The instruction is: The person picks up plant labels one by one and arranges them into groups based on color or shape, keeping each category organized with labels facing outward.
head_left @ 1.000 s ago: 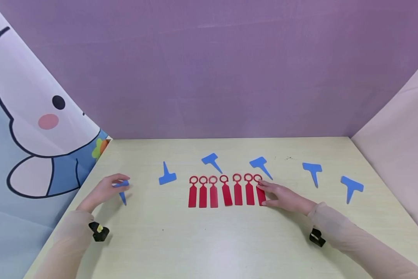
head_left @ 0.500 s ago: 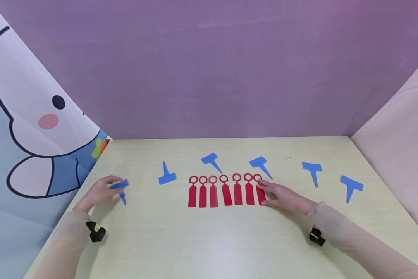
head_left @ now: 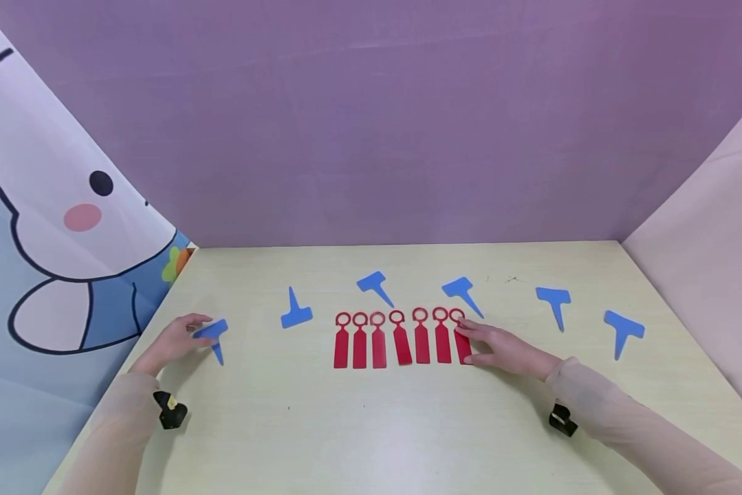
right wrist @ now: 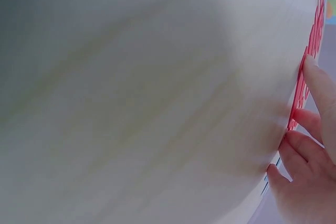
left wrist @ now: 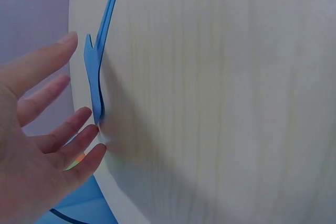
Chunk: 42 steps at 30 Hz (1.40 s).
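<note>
My left hand point(head_left: 171, 344) is at the table's left, its fingers apart beside a flat blue T-shaped plant label point(head_left: 219, 328). In the left wrist view the label point(left wrist: 93, 72) lies just beyond the fingertips, with thumb and fingers spread. My right hand point(head_left: 503, 349) rests on the rightmost red tag point(head_left: 462, 349) of a row, a finger near its ring end and the thumb at its lower corner. Part of that tag is hidden under the hand. Several more red tags point(head_left: 379, 349) with ring ends stand side by side to its left, rings pointing away.
More blue labels lie spread behind and beside the row: one with its stem pointing away point(head_left: 296, 316), two angled ones point(head_left: 373, 282) point(head_left: 461, 287), and two at the right point(head_left: 554, 298) point(head_left: 624, 326). A purple backdrop point(head_left: 371, 137) rises behind the table point(head_left: 371, 433).
My left hand has drawn back to the left, off the blue label, uncovering more of its head. The label stays in about the same place. My right hand and the red tags have not moved.
</note>
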Each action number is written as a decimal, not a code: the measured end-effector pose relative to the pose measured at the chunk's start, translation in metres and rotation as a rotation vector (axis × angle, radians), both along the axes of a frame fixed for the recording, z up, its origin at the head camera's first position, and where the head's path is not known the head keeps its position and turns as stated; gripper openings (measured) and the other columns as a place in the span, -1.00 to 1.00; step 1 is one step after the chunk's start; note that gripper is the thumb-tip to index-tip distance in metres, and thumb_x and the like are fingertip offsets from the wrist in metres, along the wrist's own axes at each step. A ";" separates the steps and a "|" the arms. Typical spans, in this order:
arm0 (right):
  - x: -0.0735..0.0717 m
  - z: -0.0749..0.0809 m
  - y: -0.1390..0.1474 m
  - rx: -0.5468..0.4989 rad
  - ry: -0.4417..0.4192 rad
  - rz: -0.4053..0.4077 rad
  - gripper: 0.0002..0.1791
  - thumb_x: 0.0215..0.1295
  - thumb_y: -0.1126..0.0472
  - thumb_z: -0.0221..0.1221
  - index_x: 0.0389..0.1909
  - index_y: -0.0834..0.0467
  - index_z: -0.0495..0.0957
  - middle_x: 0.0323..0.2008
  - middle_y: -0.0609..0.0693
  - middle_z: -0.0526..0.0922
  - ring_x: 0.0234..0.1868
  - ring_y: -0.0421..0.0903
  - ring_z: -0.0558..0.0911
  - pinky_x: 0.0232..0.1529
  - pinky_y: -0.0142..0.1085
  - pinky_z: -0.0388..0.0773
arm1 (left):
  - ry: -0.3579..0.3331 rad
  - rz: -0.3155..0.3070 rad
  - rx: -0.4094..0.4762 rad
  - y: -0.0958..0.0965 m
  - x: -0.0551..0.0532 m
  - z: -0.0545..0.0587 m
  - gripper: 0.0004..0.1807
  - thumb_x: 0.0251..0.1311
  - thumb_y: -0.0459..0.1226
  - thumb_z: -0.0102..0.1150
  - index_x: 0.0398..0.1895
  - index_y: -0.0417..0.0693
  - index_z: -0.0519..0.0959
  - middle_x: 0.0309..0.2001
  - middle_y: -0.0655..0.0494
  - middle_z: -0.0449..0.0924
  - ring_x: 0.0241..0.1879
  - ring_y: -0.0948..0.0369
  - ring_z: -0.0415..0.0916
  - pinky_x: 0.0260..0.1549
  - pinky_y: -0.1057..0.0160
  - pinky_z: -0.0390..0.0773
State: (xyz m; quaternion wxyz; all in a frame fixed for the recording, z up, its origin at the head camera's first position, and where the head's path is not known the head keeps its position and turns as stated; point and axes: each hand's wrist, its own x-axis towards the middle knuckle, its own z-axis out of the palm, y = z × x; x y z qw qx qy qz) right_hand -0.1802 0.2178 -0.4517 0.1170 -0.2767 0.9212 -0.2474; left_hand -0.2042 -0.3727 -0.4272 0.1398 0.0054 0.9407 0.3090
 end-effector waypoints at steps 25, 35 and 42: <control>0.000 0.000 0.000 0.006 -0.006 0.000 -0.29 0.04 0.06 0.23 0.21 0.24 0.26 0.26 0.20 0.17 0.25 0.19 0.15 0.10 -0.06 0.31 | -0.047 -0.015 0.011 -0.006 -0.004 -0.006 -0.26 0.00 -0.05 0.22 0.11 -0.41 0.25 0.08 -0.44 0.12 0.04 -0.27 0.09 -0.04 -0.28 0.16; 0.000 0.000 0.000 0.003 0.010 0.009 -0.30 0.04 0.08 0.23 0.20 0.25 0.26 0.26 0.22 0.17 0.25 0.21 0.15 0.12 -0.03 0.27 | -0.044 0.009 0.012 -0.003 -0.002 -0.004 -0.31 0.00 -0.09 0.23 0.06 -0.40 0.27 0.07 -0.44 0.13 0.04 -0.26 0.09 -0.02 -0.28 0.14; 0.000 0.000 0.000 0.008 0.014 0.011 -0.30 0.04 0.09 0.24 0.20 0.25 0.27 0.26 0.22 0.17 0.25 0.21 0.15 0.11 -0.05 0.29 | -0.013 -0.021 0.071 -0.005 -0.003 -0.004 -0.38 0.02 -0.18 0.22 0.02 -0.45 0.27 0.01 -0.43 0.27 -0.05 -0.18 0.24 -0.03 -0.16 0.26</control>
